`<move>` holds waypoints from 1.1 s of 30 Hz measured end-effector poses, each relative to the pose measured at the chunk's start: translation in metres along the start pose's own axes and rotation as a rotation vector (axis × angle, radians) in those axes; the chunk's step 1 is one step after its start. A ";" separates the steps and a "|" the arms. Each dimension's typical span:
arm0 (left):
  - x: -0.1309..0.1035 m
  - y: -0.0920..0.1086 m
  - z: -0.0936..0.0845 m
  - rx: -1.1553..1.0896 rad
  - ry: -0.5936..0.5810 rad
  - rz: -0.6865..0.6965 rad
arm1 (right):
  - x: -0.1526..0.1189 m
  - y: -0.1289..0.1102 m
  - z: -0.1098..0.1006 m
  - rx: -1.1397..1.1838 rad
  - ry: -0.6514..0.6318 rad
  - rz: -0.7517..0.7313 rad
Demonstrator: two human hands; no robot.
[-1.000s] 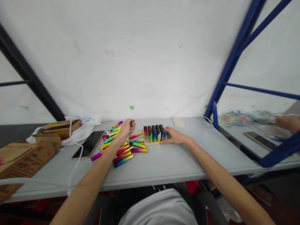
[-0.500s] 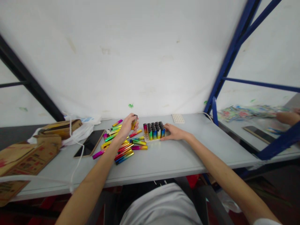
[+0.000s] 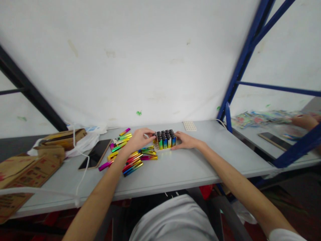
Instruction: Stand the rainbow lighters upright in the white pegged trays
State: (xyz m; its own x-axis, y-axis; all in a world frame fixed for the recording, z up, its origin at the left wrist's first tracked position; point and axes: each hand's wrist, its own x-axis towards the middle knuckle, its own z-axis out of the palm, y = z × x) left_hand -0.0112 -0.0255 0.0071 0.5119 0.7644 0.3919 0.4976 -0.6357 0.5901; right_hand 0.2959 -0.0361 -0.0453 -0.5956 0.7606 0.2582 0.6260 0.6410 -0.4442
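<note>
My left hand (image 3: pixel 139 140) reaches to the left end of a pale tray (image 3: pixel 155 146), its thumb and fingers pinching the black top of a lighter (image 3: pixel 154 142). Rows of upright lighters (image 3: pixel 166 137) with black tops and shiny green, yellow and blue bodies fill much of the tray. At the tray's right side my right hand (image 3: pixel 186 141) curves its fingers and thumb around the end, gripping it. Loose shiny lighters (image 3: pixel 133 166) in mixed colours lie in a pile beneath and around my left forearm.
A second pale tray (image 3: pixel 190 126) lies near the wall. To the left are a phone (image 3: pixel 96 154), a white cable (image 3: pixel 84 174) and cardboard boxes (image 3: pixel 37 167). Past the blue metal frame (image 3: pixel 232 90), another person's hand (image 3: pixel 304 121) is above a neighbouring table with another phone (image 3: pixel 274 141).
My left hand has moved right from above the pile to the tray's left end, bringing the lighter with it. My right hand has stayed at the tray's right side.
</note>
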 end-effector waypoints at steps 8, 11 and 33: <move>-0.002 -0.002 -0.002 -0.058 -0.086 -0.043 | 0.000 0.004 0.002 -0.004 0.016 0.002; -0.002 -0.008 -0.005 -0.112 -0.137 -0.056 | 0.000 0.003 0.001 0.003 0.015 0.005; -0.002 -0.064 -0.018 0.263 -0.030 -0.129 | 0.000 0.001 0.000 0.023 0.006 0.022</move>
State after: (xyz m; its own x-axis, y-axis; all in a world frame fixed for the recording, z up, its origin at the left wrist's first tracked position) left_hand -0.0571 0.0156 -0.0190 0.4510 0.8397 0.3025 0.7224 -0.5425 0.4287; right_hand 0.2963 -0.0357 -0.0458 -0.5791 0.7749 0.2535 0.6271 0.6220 -0.4689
